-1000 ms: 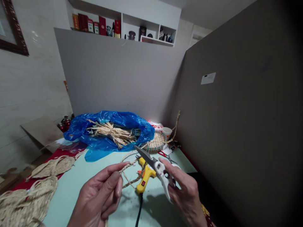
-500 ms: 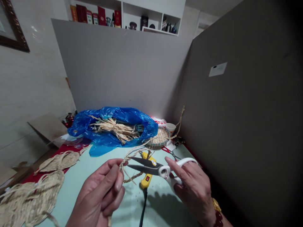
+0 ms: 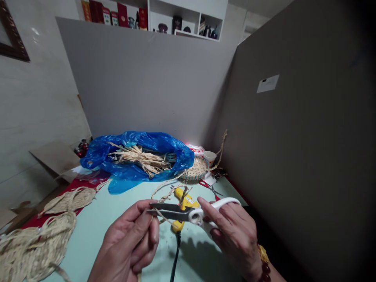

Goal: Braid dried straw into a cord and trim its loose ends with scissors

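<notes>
My left hand (image 3: 129,239) is closed in a pinch on a twisted straw cord (image 3: 157,190), whose strand end sticks out to the right of the fingertips. White-handled scissors (image 3: 196,216) are gripped in my right hand (image 3: 235,231), with the index finger stretched along them. Their dark blades lie across the cord at my left fingertips, nearly closed, with a loose strand passing by them. Behind the blades lies a yellow glue gun (image 3: 178,226) with a black cable, partly hidden by the scissors.
A blue plastic bag (image 3: 100,156) holds a bundle of dry straw (image 3: 147,158). Beside it are a round woven basket (image 3: 197,169), a paper cup (image 3: 209,157) and red-handled scissors (image 3: 210,186). Coils of braided straw cord (image 3: 49,246) lie at the left on the pale green table (image 3: 88,235).
The scissors have moved left to my left fingertips, and their blades have come closer together around the cord. The view has shifted slightly.
</notes>
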A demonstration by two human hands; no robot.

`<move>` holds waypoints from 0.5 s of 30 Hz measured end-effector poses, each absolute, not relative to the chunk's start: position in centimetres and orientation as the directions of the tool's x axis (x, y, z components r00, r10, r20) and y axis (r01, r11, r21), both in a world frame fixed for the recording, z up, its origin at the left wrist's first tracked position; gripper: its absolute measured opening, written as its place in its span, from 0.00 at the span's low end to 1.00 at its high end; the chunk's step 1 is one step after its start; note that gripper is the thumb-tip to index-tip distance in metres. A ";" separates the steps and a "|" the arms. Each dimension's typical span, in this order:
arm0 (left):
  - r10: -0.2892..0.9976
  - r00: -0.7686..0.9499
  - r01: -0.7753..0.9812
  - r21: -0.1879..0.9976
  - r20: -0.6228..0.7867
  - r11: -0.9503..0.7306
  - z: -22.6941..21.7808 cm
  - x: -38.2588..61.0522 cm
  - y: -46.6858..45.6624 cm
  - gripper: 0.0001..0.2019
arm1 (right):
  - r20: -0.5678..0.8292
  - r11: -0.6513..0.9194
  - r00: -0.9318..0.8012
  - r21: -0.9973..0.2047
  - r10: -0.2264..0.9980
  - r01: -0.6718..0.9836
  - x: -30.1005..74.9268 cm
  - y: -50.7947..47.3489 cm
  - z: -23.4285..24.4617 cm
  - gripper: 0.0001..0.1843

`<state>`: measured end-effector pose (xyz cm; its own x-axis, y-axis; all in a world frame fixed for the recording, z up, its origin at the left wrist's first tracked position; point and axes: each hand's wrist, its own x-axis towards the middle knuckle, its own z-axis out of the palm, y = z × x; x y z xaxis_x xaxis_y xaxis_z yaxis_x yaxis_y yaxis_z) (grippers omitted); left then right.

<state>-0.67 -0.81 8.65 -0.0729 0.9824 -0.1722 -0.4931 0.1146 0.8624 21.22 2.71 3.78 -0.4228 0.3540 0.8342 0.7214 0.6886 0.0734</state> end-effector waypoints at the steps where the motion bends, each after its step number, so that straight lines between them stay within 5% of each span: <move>1: 0.981 -0.075 -0.480 0.869 -0.178 0.121 8.7 -0.6 -0.8 0.12 | 0.834 0.687 -0.424 0.077 0.352 0.722 21.2 2.7 3.8 0.24; 10: 0.980 -0.089 -0.453 0.884 -0.177 0.119 8.7 -0.6 -1.1 0.14 | 0.850 0.678 -0.388 0.051 0.356 0.734 21.3 2.6 3.8 0.21; 15: 0.981 -0.084 -0.456 0.882 -0.175 0.118 7.7 -1.0 -0.4 0.16 | 0.844 0.741 -0.305 -0.151 0.441 0.655 20.5 2.8 3.1 0.21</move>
<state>-1.05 -0.39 7.65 -0.0844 0.9809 -0.1754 -0.4558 0.1185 0.8821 20.53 2.80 3.14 -0.3049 0.4411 0.8441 0.6546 0.7408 -0.1506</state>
